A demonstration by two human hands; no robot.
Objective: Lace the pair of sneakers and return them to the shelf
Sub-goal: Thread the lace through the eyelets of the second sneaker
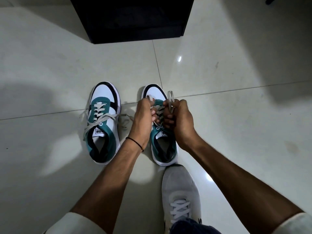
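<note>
**Both hands tying the lace on the right-side sneaker**

Two teal, white and black sneakers sit side by side on the tile floor [219, 65], toes pointing away from the person. Both hands work over the right sneaker [164, 146], just above its eyelets.

Left hand [144, 119]: fist closed, gripping a loop of the grey lace; the loop end pokes out past the knuckles toward the toe. A thin dark wristband [135, 144] sits on that wrist.

Right hand [179, 119]: also closed, pinching a second lace loop [170, 97] that sticks up above the fingers. The two fists are nearly touching, lace strands crossing between them. Whether a knot is formed under the fingers, cannot tell, it's hidden.

Left sneaker [103, 122] sits just to the left of the left hand, apart from it. It is laced through the eyelets, but its lace ends [94, 123] lie loose, spilling out both sides, one trailing toward the left wrist.

Below the right wrist, near the person, a grey shoe [179, 190] worn on the person's foot has its toe right up against the right sneaker's heel.

Well beyond both hands, a black shelf unit [135, 19] stands on the floor; its inside is too dark to read.

Pale sleeves show at both elbows.
</note>
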